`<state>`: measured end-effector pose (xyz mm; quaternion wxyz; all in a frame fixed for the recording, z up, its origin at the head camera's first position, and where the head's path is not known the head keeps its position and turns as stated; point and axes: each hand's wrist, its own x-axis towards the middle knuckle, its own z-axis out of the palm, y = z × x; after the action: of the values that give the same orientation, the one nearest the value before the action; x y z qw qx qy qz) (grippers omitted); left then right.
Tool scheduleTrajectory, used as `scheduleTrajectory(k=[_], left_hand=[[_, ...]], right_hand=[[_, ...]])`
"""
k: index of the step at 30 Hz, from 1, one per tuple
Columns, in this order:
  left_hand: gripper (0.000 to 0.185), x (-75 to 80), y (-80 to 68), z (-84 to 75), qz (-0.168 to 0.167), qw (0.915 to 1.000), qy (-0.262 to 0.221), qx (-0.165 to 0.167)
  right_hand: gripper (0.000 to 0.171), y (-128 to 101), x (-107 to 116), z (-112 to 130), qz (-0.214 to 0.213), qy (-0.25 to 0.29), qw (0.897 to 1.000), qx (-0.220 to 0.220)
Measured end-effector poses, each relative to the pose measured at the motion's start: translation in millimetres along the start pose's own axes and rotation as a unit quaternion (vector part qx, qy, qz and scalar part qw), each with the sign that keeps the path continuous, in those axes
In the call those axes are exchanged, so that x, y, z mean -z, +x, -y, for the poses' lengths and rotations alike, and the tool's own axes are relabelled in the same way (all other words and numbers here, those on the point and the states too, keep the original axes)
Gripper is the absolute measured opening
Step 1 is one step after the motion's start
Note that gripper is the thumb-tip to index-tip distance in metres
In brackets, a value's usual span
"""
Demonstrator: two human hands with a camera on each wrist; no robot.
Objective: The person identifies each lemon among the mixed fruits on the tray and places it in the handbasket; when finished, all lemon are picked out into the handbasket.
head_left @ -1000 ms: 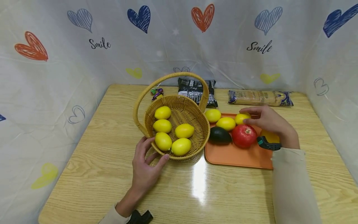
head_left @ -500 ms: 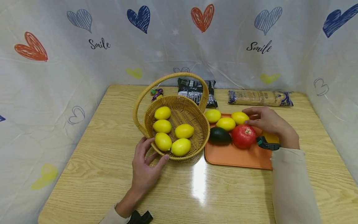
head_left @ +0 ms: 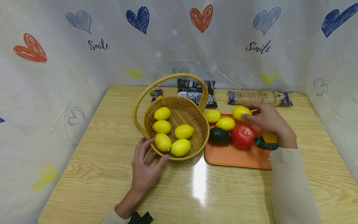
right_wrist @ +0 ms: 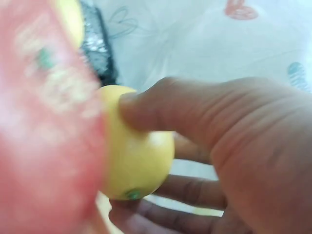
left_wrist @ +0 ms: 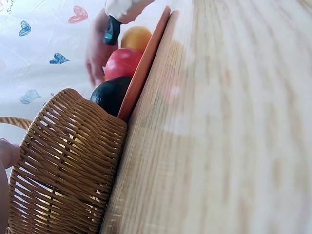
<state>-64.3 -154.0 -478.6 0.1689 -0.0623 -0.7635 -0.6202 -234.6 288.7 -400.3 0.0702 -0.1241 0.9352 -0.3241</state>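
A lemon is pinched between the thumb and fingers of my right hand, over the back of the orange tray. In the right wrist view the thumb presses one side of that lemon, fingers behind it. My left hand holds the near-left rim of the wicker basket, its thumb at the front edge. Several lemons lie inside the basket. On the tray are two more lemons, a dark green avocado, a red pomegranate and a partly hidden orange-yellow fruit.
Behind the basket lies a black shiny packet, with small wrapped candies to its left. A long packet of noodles rests at the back right. The basket's tall handle arches above it. A printed curtain encloses the table.
My right hand has taken hold of the lemon behind the pomegranate and raised it slightly. My left hand and the basket stay in place.
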Motion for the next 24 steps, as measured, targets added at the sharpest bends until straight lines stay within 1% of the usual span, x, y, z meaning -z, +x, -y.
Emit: scheduleTrajectory(k=[3, 7, 11, 14, 19, 24], left_hand=[[0.071, -0.4, -0.2, -0.9, 0.000, 1.0000, 0.001, 0.000], [0.071, -0.7, 0.0, -0.3, -0.001, 1.0000, 0.004, 0.001], [0.071, -0.9, 0.1, 0.3, -0.003, 1.0000, 0.006, 0.000], [0.071, -1.0, 0.0, 0.0, -0.004, 1.0000, 0.005, -0.002], [0.070, -0.9, -0.4, 0.2, -0.004, 1.0000, 0.007, -0.002], [0.070, -0.9, -0.5, 1.9, -0.004, 0.9999, 0.010, -0.003]], right_hand=[[0.052, -6, 6, 10, -0.028, 0.019, 0.999, 0.016], [0.051, -13, 12, 25, -0.049, 0.055, 0.996, 0.042], [0.049, -22, 15, 43, -0.061, 0.098, 0.990, 0.078], [0.048, -28, 16, 55, -0.068, 0.112, 0.985, 0.111], [0.049, -35, 13, 71, -0.064, 0.120, 0.976, 0.169], [0.051, -39, 9, 84, -0.043, 0.127, 0.971, 0.197]])
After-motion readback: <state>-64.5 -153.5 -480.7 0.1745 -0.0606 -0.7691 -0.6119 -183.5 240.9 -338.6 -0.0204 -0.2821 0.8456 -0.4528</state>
